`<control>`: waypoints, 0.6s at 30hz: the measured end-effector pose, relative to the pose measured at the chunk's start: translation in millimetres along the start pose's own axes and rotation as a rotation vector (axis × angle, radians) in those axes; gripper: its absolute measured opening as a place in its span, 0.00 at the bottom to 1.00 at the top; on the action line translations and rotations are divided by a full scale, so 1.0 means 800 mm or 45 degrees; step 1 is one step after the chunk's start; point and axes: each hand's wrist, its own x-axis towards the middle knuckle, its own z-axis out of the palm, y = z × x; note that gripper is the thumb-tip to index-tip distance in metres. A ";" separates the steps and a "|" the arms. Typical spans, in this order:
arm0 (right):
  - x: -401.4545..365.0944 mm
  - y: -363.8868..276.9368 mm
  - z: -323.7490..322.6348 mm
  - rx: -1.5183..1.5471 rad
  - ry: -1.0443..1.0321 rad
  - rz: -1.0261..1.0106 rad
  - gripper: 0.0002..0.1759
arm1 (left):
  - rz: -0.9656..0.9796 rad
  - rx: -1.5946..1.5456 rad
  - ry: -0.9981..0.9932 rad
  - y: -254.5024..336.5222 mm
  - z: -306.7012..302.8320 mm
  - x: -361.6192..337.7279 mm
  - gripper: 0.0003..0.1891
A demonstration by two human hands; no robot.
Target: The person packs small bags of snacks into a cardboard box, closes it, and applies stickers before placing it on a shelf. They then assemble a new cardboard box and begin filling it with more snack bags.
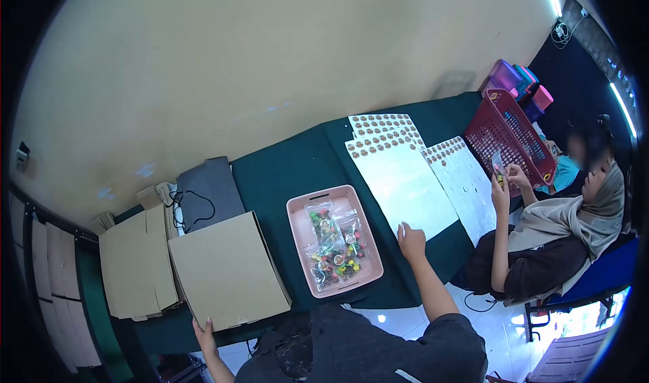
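Observation:
My left hand [205,334] grips the near left corner of a flat-topped cardboard box [230,268], its thumb and a finger showing at the edge. My right hand [412,242] is at the near edge of a white sticker sheet [399,183], fingers curled together. Whether anything small is pinched in them I cannot make out. Round brown stickers line the far end of the sheet. Between my hands sits a pink plastic basket [295,231] holding several clear bags [336,251] of colourful small items, some with a round sticker on them.
Another sticker sheet [463,180] lies to the right. A second cardboard box [137,261] and a dark flat case [216,187] stand left. A dark red basket [510,136] is at the far right. A co-worker [541,241] seated there holds a small clear bag [499,166].

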 end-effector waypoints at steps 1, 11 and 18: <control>0.008 -0.002 0.001 -0.002 -0.014 0.005 0.15 | -0.022 0.015 0.014 0.006 0.001 -0.002 0.32; 0.240 -0.112 0.065 0.499 0.261 -0.322 0.09 | -0.203 0.032 -0.049 0.014 -0.013 0.003 0.35; 0.320 -0.121 0.134 0.484 0.072 -0.212 0.09 | -0.295 0.068 -0.005 0.035 -0.001 -0.001 0.37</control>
